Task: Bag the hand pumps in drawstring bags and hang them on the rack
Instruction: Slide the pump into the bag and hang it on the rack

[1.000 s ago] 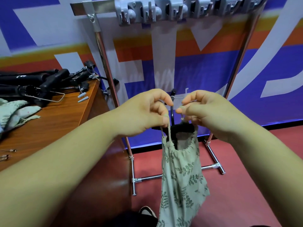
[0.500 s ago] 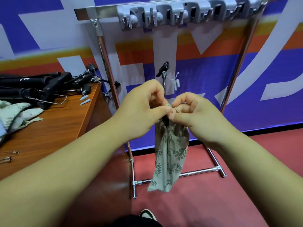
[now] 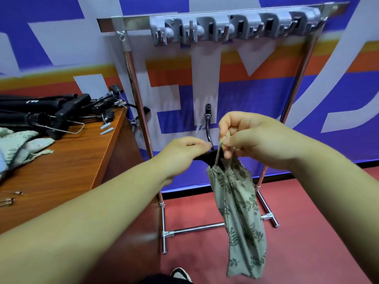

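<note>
A green leaf-print drawstring bag (image 3: 240, 212) hangs in front of me with a black hand pump inside it. The pump's handle (image 3: 205, 156) and hose (image 3: 208, 124) stick out of the gathered mouth. My right hand (image 3: 252, 138) pinches the bag's drawstring and holds the bag up. My left hand (image 3: 184, 152) grips the black handle at the bag's mouth. The metal rack (image 3: 131, 78) stands behind, with a grey row of hooks (image 3: 233, 27) on its top bar.
A wooden table (image 3: 67, 165) stands at left. On it lie several more black hand pumps (image 3: 51, 111), more leaf-print bags (image 3: 22, 142) and small grey nozzles (image 3: 106, 129). The rack's feet (image 3: 164, 236) rest on red floor. My shoe (image 3: 181, 274) shows at the bottom.
The hands have separated: the right hand rose with the drawstring, the left went to the pump handle. The bag has swung right and hangs lower.
</note>
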Motion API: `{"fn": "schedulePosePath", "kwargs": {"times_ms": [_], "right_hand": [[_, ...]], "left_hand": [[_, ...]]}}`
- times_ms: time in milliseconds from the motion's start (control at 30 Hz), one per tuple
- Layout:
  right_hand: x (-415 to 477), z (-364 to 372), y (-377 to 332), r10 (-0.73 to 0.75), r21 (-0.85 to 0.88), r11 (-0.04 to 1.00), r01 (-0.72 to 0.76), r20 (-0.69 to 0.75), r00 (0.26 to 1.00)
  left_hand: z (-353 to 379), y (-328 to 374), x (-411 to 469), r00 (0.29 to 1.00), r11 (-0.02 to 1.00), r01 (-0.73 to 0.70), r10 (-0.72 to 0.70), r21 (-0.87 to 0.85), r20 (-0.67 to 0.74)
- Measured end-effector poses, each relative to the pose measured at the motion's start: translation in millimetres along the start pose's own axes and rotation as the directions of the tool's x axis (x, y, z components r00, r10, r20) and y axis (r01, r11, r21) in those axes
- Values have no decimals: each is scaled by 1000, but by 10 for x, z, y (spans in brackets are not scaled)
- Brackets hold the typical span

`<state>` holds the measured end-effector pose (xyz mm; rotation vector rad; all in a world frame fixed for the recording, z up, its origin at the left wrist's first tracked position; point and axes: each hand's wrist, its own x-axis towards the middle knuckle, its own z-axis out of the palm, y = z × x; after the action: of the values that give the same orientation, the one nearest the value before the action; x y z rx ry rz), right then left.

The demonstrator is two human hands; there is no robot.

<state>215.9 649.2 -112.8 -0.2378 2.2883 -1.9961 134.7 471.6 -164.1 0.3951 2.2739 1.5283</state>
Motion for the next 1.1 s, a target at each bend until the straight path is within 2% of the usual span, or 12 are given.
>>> {"fn": "schedulePosePath", "kwargs": {"times_ms": [133, 233, 367, 433, 567, 667, 733, 833, 1000, 1100], "right_hand": [[11, -65, -61, 21, 100, 995, -27, 63, 998], [21, -83, -80, 11, 96, 995, -21, 101, 995], [59, -95, -105, -24, 47, 999, 20, 98, 995], [76, -90, -107, -18, 38, 999, 13, 123, 992], [89, -108, -109, -33, 198, 980, 14, 94, 995], [84, -125, -77, -52, 216, 976, 40, 50, 997], [77, -133, -66, -65, 199, 978, 57, 33, 997], [71, -164, -109, -92, 126, 988, 88, 24, 995], [67, -98, -155, -80, -123, 987, 100, 162, 984], [94, 11, -248, -98, -164, 978, 128, 182, 978]], "left_hand": [[-50, 58, 12, 993, 993, -114, 115, -8, 30], [-123, 80, -4, 978, 971, -204, 195, 126, 77], [-167, 133, -101, 936, 885, -351, 325, 307, 133], [-173, 160, -162, 932, 879, -357, 312, 316, 185], [-174, 148, -230, 943, 953, -246, 193, 175, 273], [-136, 158, -328, 919, 1000, 23, -20, -4, 395], [-94, 186, -388, 895, 990, 140, -119, -18, 431], [-21, 193, -377, 919, 985, 167, -145, -31, 366], [-44, 172, -217, 986, 991, 34, -54, 128, 159], [-73, 173, -187, 994, 986, -1, -17, 166, 109]]}}
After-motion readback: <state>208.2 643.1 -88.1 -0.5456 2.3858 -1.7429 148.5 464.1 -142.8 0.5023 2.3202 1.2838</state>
